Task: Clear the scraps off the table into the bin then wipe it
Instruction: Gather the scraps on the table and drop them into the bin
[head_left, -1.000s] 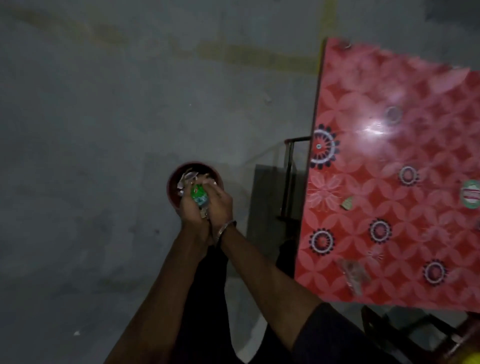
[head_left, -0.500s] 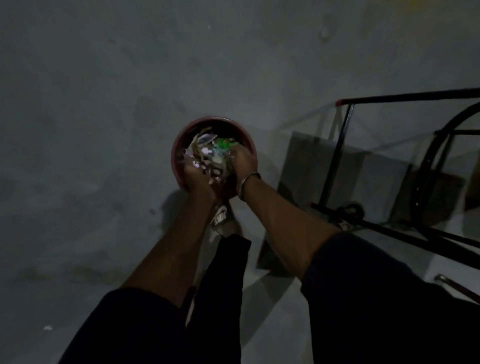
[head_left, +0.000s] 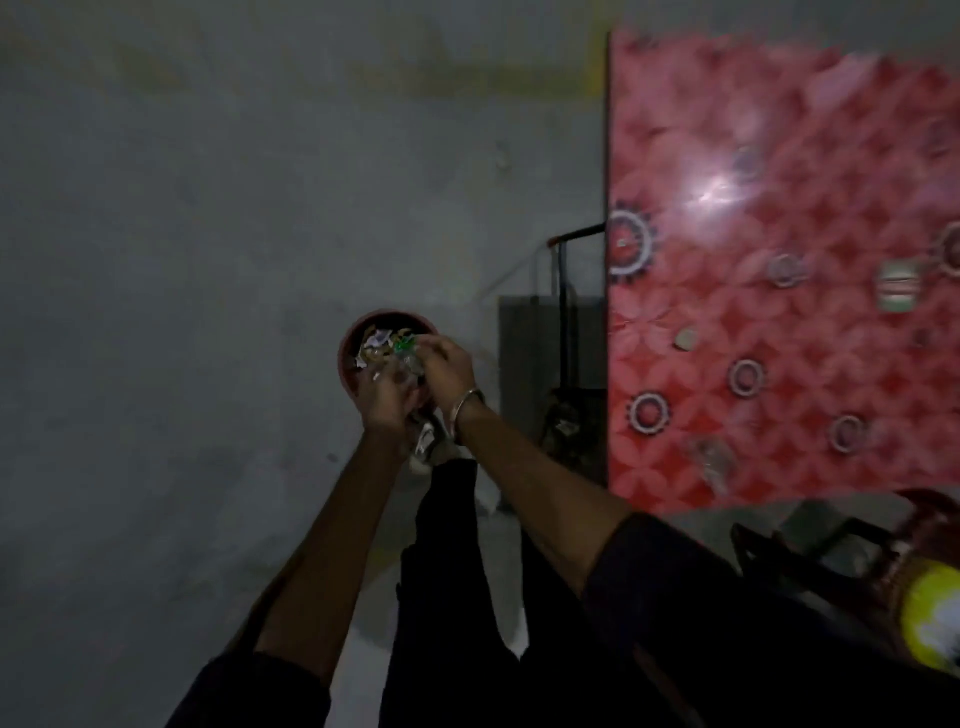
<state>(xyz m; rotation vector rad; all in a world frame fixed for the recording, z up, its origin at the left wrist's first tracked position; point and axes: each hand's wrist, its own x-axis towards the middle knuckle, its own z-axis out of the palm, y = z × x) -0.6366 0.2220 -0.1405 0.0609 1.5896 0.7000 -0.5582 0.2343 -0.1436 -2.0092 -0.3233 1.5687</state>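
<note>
A round red bin (head_left: 349, 347) stands on the grey floor to the left of the table. Both hands are over its mouth. My left hand (head_left: 387, 405) cups a bunch of paper and wrapper scraps (head_left: 382, 347) from below. My right hand (head_left: 451, 366), with a metal bangle at the wrist, curls its fingers on the same bunch beside a green piece. Whether some scraps lie loose in the bin is hidden by the dim light. The red patterned table (head_left: 727, 156) fills the right side. On it lie a small pale scrap (head_left: 687, 339), a clear wrapper (head_left: 714, 461) and a round striped piece (head_left: 897, 286).
Black metal table legs (head_left: 563, 291) stand between the bin and the table edge. My shoe (head_left: 428, 447) is just behind the bin. A dark chair frame (head_left: 810, 545) and a yellow object (head_left: 930, 623) sit at the lower right. Bare grey floor spreads to the left.
The view has lifted and swung right, so the red table is back in sight. Both hands stay together over the bin with the scraps.
</note>
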